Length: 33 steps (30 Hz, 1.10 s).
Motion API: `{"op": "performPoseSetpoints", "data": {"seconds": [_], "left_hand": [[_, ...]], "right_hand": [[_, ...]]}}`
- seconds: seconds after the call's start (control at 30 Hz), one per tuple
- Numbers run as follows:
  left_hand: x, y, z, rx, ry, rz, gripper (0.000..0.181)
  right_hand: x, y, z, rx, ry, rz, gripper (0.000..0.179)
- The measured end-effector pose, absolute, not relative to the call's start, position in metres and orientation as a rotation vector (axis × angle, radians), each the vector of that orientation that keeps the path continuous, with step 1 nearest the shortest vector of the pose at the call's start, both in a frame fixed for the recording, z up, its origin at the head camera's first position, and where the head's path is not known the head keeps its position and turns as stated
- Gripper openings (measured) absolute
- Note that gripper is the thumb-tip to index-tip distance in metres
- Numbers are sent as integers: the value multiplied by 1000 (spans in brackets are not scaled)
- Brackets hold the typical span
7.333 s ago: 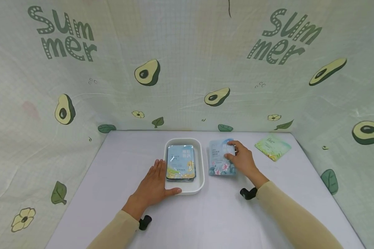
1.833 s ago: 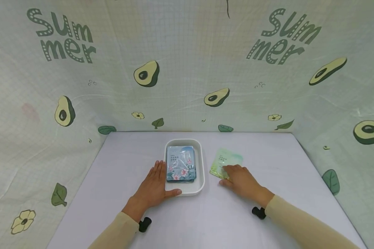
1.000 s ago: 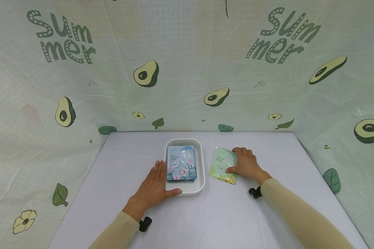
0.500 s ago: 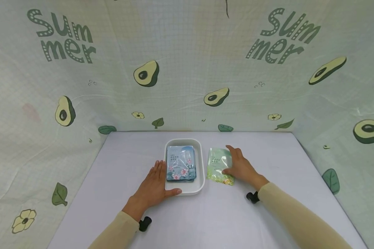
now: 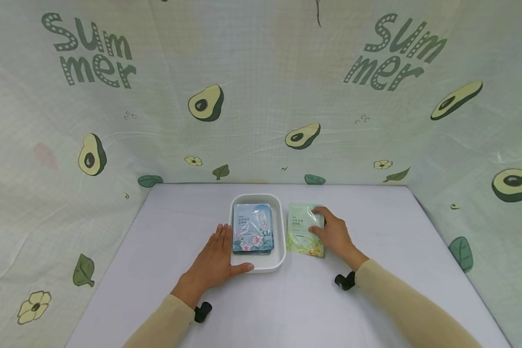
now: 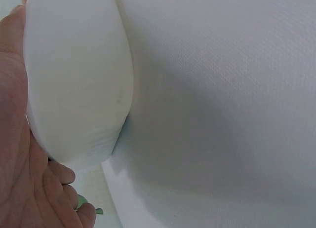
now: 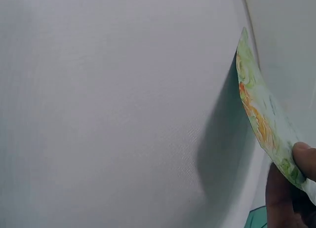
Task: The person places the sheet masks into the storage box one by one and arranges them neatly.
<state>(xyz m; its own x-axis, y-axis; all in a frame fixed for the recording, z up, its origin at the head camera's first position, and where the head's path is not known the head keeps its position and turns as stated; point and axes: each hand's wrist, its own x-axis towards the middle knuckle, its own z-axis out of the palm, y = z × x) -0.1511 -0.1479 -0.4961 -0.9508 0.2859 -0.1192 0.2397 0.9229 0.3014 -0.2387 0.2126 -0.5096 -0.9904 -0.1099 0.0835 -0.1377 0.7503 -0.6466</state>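
In the head view my right hand (image 5: pixel 336 237) holds a flat green sachet (image 5: pixel 302 232) with yellow flowers, just right of the white tray (image 5: pixel 263 263). The right wrist view has the thumb on one face of the green sachet (image 7: pixel 266 124) and fingers behind it; its far end is lifted off the table. My left hand (image 5: pixel 213 261) lies along the tray's left side, fingers straight, thumb over the front rim. Inside the tray a blue sachet (image 5: pixel 252 227) with pink flowers tops a small stack. The left wrist view shows the palm against the tray wall (image 6: pixel 79 80).
A white table (image 5: pixel 287 309) lies under everything. Behind it and at both sides hangs a pale cloth (image 5: pixel 252 58) printed with avocados and leaves. Each wrist carries a small black camera, one at the right cuff (image 5: pixel 345 281).
The flowered blue sachet went from my right hand onto the tray's stack. My right hand then took the green sachet from the back right, turned it upright and brought it beside the tray.
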Motion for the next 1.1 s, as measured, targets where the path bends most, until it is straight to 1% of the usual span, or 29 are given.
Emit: {"op": "performPoseSetpoints", "data": {"seconds": [0.13, 0.27, 0.53, 0.77, 0.93, 1.1], "left_hand": [[-151, -148, -495, 400, 2926, 446, 132], [-152, -148, -497, 391, 2931, 432, 133], [-153, -148, -498, 387, 2928, 422, 135], [-153, -148, -499, 388, 2929, 411, 135], [-153, -148, -498, 391, 2929, 392, 134], [-152, -148, -496, 394, 2930, 407, 132]], "right_hand": [[-242, 213, -512, 139, -2873, 1219, 53], [-245, 214, -505, 79, -2844, 1332, 54], [-250, 217, -476, 34, -2789, 1391, 56], [-255, 217, -448, 70, -2731, 1424, 56], [-257, 199, -433, 90, -2691, 1519, 56], [-254, 165, -437, 108, -2693, 1643, 55]]}}
